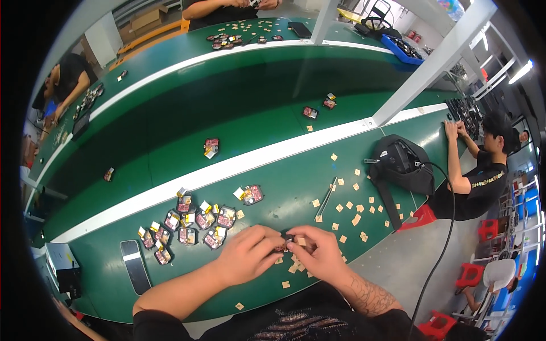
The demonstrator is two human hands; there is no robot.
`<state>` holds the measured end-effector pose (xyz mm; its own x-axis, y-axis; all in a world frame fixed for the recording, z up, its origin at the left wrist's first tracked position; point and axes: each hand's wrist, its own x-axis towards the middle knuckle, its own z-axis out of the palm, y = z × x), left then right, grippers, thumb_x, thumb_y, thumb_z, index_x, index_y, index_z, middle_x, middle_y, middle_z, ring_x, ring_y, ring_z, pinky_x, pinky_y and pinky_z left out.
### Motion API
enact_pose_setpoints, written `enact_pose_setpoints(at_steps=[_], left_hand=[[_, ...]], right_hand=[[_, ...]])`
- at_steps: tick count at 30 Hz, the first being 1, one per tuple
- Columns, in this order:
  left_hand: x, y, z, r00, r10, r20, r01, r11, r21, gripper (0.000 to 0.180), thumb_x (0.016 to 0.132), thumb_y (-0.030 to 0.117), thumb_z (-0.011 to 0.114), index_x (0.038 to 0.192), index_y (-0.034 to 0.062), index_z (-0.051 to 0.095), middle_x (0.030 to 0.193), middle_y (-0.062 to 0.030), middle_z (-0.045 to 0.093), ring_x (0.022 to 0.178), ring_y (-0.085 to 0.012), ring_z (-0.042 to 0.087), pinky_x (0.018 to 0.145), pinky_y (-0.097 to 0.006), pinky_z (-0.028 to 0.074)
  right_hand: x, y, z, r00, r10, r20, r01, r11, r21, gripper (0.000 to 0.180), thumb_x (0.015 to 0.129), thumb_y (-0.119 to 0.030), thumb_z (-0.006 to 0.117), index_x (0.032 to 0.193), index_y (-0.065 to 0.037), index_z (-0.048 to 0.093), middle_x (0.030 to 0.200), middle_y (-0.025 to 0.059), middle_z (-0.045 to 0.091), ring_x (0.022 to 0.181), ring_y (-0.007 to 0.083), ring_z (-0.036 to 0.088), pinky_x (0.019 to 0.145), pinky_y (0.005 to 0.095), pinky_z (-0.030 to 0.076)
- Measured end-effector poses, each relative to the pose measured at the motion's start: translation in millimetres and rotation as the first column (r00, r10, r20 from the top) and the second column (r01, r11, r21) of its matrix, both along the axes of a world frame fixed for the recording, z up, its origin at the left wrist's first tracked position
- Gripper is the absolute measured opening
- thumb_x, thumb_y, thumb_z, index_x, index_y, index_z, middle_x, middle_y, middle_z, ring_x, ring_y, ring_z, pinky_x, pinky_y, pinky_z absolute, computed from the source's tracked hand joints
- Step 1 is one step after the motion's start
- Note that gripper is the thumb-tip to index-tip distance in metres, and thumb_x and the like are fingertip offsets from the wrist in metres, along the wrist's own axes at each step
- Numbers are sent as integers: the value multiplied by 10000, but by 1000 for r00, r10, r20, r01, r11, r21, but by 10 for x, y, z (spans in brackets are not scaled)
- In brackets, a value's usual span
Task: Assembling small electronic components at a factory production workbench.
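Note:
Between my fingertips sits a small dark electronic module (288, 241), mostly hidden by both hands. My left hand (250, 254) is closed on its left side, and my right hand (319, 253) grips it from the right. A small tan square piece (301, 242) shows at my right fingers. More tan squares (286, 285) lie on the green table below and beside my hands. To the left is a group of open modules (187, 236) with reddish boards and silver-and-yellow parts. One more module (252, 195) lies apart, beyond my left hand.
Metal tweezers (326, 199) lie among scattered tan squares (356, 219) at right, near a black backpack (401, 165). A phone (135, 266) is at left. Beyond a white rail (227, 170), a green belt (170, 136) carries several modules. A person (483, 176) works at right.

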<state>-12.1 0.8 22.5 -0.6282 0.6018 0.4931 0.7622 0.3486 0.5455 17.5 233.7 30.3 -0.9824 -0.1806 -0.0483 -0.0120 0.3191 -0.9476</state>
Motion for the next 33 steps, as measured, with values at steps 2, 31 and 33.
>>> enact_pose_setpoints(at_steps=[2,31,33], left_hand=[[47,65,15,880,-1,474,-100,977,188,332,931,66,817,1220,56,655,1087,-111,687,909,-264,704,754,-371,569],[-3024,1278,-135,785,585,-206,-617,707,-347,296,919,188,786,1198,98,747,1152,-122,716,1143,-338,681,968,-491,544],[-3050,1725,-20,831,540,-134,-549,761,-345,381,922,283,811,1265,143,724,1289,-138,664,1279,-378,615,1052,-548,504]], right_hand=[[-7,-9,-58,999,-28,26,30,995,-99,215,953,-10,790,1165,-14,752,879,-7,706,570,17,436,496,232,320],[-144,1127,-390,814,-52,-578,337,854,397,135,1009,-260,735,962,-140,696,816,31,638,712,271,687,611,400,560],[-129,1154,-363,839,23,-544,233,888,397,238,1013,-363,729,945,-139,689,828,29,656,720,267,701,617,398,569]])
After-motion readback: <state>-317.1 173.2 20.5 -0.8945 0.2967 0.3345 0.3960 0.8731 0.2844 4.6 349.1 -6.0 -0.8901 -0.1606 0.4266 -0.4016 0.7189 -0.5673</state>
